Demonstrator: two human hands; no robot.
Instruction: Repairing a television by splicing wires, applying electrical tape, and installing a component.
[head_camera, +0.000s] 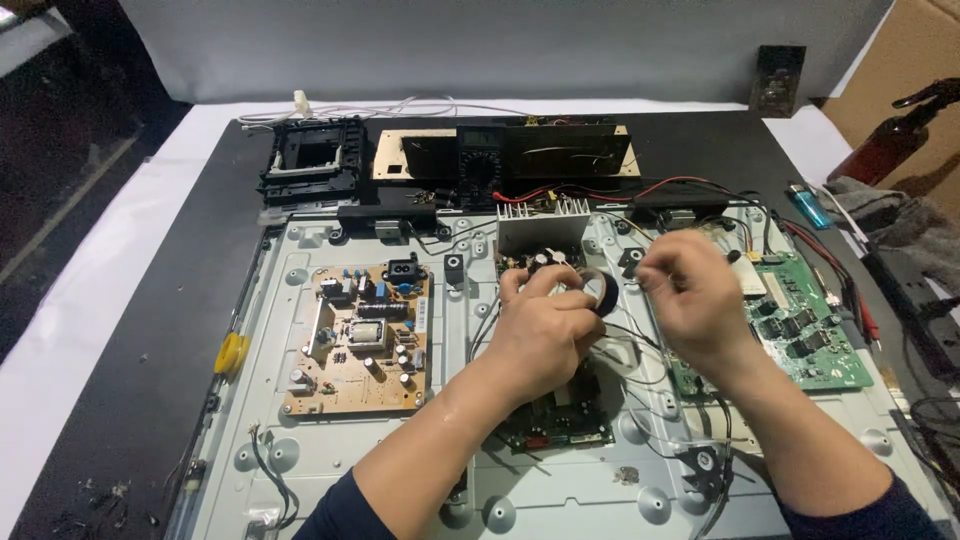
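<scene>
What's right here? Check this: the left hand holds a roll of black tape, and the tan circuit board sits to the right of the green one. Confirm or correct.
The tape part is right: the left hand holds the roll of black tape. The head view shows the tan circuit board to the left of the green circuit board, not the right.

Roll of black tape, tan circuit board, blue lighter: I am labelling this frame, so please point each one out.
roll of black tape (603, 291), head view, on its dark outer edge.
tan circuit board (345, 385), head view, on bare board near its lower middle.
blue lighter (809, 206), head view, on its body.
</scene>
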